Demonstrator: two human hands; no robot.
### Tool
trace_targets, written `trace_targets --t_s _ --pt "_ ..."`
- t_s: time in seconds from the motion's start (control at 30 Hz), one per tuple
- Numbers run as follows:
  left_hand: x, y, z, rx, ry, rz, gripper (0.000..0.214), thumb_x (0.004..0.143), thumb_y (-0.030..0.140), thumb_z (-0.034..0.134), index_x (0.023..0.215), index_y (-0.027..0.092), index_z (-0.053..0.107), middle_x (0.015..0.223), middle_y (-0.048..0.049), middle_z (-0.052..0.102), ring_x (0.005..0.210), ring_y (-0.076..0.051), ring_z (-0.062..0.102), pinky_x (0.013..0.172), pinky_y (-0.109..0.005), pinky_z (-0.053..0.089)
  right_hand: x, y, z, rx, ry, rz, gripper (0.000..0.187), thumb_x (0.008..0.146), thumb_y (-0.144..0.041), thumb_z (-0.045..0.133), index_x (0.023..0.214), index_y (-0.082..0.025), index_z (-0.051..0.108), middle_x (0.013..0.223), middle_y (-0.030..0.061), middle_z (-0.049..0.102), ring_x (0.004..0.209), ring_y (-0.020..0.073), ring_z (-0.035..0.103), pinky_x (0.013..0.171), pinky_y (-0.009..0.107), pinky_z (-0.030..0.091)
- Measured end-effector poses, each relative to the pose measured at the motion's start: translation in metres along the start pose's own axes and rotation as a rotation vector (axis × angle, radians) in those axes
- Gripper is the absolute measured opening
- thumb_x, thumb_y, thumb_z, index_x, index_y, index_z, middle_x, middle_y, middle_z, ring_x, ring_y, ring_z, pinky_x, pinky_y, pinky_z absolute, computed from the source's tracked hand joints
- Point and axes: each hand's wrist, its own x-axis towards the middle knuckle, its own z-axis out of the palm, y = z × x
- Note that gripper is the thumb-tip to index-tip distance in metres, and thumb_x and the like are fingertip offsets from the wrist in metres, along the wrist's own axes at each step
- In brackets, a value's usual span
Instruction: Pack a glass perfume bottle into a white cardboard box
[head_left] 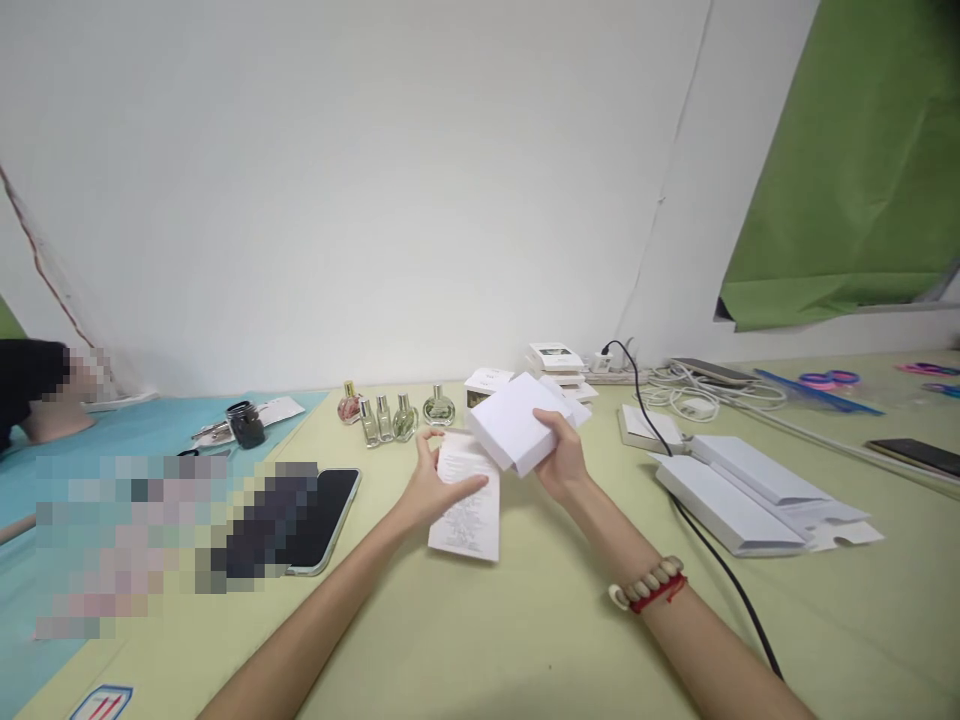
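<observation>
My right hand (561,455) grips a small white box (514,420) from its right side, holding it tilted just above the table. My left hand (435,485) pinches a printed paper leaflet (466,505) at its upper left, with fingers lying across it; the leaflet rests on the pale green tabletop (525,620) right under the box. A bead bracelet with red cord sits on my right wrist.
Several small perfume bottles (394,415) stand behind my hands, with stacked white boxes (559,362) beyond. Flat white cartons (742,490) lie at right, a black cable (705,545) runs past them. A phone (326,520) lies at left; another person's arm (34,395) is far left.
</observation>
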Motion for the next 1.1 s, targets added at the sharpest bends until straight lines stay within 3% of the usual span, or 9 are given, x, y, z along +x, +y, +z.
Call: trace_targets --t_s 0.1,0.2,0.23,0.37,0.53,0.63,0.9,1.0,1.1 --pt "0.007 0.001 -0.011 -0.081 0.127 -0.018 0.083 0.066 0.046 0.072 0.121 0.023 0.014 0.107 -0.0096 0.045 0.081 -0.015 0.054 0.066 -0.023 0.049 -0.002 -0.007 -0.01 -0.047 -0.351 0.267 0.054 0.062 -0.03 0.055 0.112 -0.01 0.052 0.104 0.012 0.058 0.094 0.0281 0.055 0.078 0.039 0.046" --pt "0.012 0.002 -0.024 -0.199 0.014 -0.129 0.081 0.065 0.052 0.069 0.121 0.022 0.019 0.103 -0.0092 0.046 0.073 -0.012 0.053 0.058 -0.017 0.046 -0.002 -0.008 -0.02 -0.078 -0.729 0.469 0.055 0.062 -0.026 0.053 0.115 -0.01 0.05 0.105 0.0118 0.057 0.096 0.0268 0.054 0.083 0.039 0.043" --pt "0.013 0.002 -0.028 -0.197 -0.038 -0.149 0.079 0.065 0.052 0.07 0.12 0.021 0.022 0.101 -0.0086 0.046 0.072 -0.011 0.053 0.056 -0.015 0.044 -0.001 -0.007 -0.022 -0.09 -0.772 0.492 0.057 0.062 -0.024 0.054 0.117 -0.011 0.049 0.107 0.0114 0.057 0.097 0.0259 0.054 0.084 0.038 0.042" --pt "0.015 0.0 -0.041 -0.152 -0.133 -0.177 0.073 0.067 0.053 0.068 0.118 0.022 0.026 0.097 -0.0061 0.046 0.069 -0.009 0.051 0.053 -0.013 0.041 0.002 -0.005 -0.028 -0.209 -0.699 0.556 0.065 0.058 -0.023 0.058 0.121 -0.01 0.045 0.106 0.0123 0.057 0.094 0.0242 0.056 0.08 0.034 0.044" --pt "0.014 -0.001 -0.047 -0.072 -0.175 -0.232 0.076 0.066 0.053 0.069 0.12 0.022 0.027 0.099 -0.0071 0.046 0.066 -0.009 0.051 0.051 -0.012 0.04 0.001 -0.011 -0.028 -0.182 -0.888 0.621 0.066 0.06 -0.023 0.057 0.124 -0.01 0.044 0.108 0.013 0.056 0.095 0.0244 0.055 0.076 0.032 0.044" --pt "0.012 0.001 -0.044 -0.094 -0.133 -0.24 0.081 0.063 0.052 0.071 0.122 0.022 0.024 0.103 -0.0083 0.045 0.068 -0.01 0.053 0.053 -0.015 0.043 0.002 -0.012 -0.03 -0.194 -0.836 0.59 0.061 0.06 -0.023 0.058 0.119 -0.011 0.048 0.107 0.0124 0.057 0.094 0.0244 0.055 0.078 0.033 0.043" --pt "0.015 -0.001 -0.039 -0.176 0.019 -0.112 0.085 0.065 0.049 0.072 0.122 0.023 0.014 0.101 -0.0098 0.047 0.068 -0.013 0.054 0.056 -0.02 0.046 0.006 -0.011 -0.033 -0.19 -0.424 0.558 0.036 0.058 -0.02 0.06 0.092 -0.009 0.057 0.093 0.0117 0.062 0.076 0.0208 0.06 0.07 0.03 0.047" --pt "0.016 -0.002 -0.039 -0.171 0.013 -0.13 0.085 0.064 0.05 0.072 0.121 0.021 0.015 0.1 -0.0104 0.047 0.066 -0.012 0.053 0.054 -0.019 0.045 0.006 -0.013 -0.025 -0.032 -0.292 0.355 0.033 0.063 -0.019 0.058 0.095 -0.013 0.056 0.091 0.0072 0.062 0.077 0.019 0.06 0.072 0.031 0.049" --pt "0.013 -0.001 -0.035 -0.105 -0.078 -0.198 0.084 0.065 0.05 0.071 0.122 0.021 0.016 0.101 -0.0113 0.047 0.069 -0.013 0.054 0.055 -0.02 0.046 0.009 -0.014 -0.017 0.103 -0.137 0.144 0.042 0.066 -0.018 0.059 0.107 -0.02 0.053 0.101 0.0017 0.06 0.091 0.0172 0.057 0.074 0.028 0.05"
